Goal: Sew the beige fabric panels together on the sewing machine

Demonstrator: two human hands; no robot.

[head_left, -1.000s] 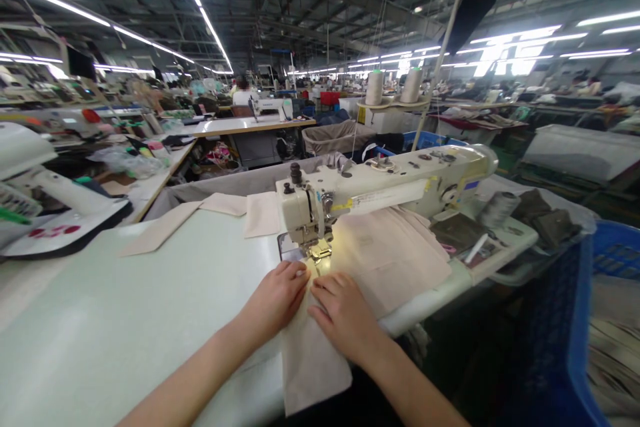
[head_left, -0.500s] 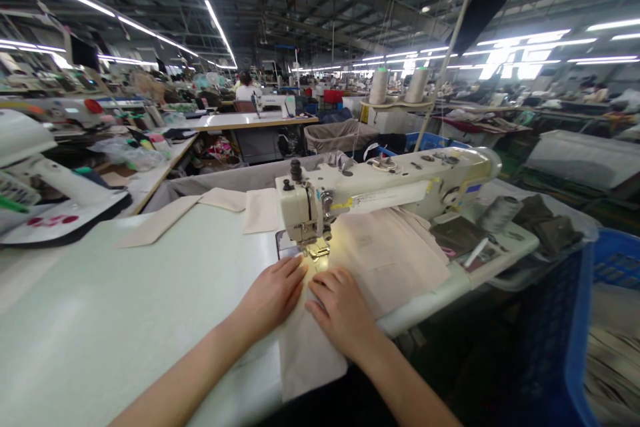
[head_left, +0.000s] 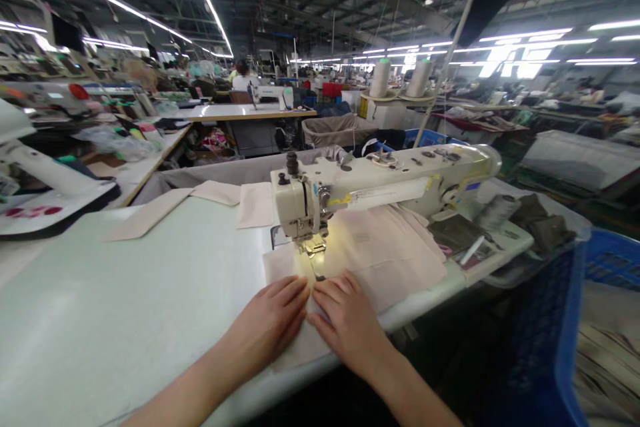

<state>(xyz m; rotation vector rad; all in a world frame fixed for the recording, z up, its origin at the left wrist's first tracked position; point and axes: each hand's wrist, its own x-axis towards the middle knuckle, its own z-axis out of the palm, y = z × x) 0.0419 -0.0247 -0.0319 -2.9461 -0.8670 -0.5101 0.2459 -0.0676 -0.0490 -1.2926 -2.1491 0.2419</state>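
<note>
A pale beige fabric piece (head_left: 299, 352) runs under the presser foot (head_left: 315, 248) of a white sewing machine (head_left: 385, 170). Its far end shows to the left of the needle area, and its near end reaches the table's front edge. My left hand (head_left: 277, 310) presses on it with fingers together, the tips just in front of the foot. Close beside, fingers bent and thumb tucked in, my right hand (head_left: 347, 320) grips the same fabric. A small lamp lights the stitching spot. The fabric between my fingertips is partly hidden.
A stack of beige fabric panels (head_left: 385, 250) lies under the machine arm. Flat beige pieces (head_left: 150, 217) rest along the table's back edge. A grey thread cone (head_left: 496, 212) stands right of the machine, near a blue crate (head_left: 570, 320) holding fabric.
The fabric has advanced away from me under the presser foot, so its far end now shows beyond it. Both hands sit slightly nearer to me on the fabric.
</note>
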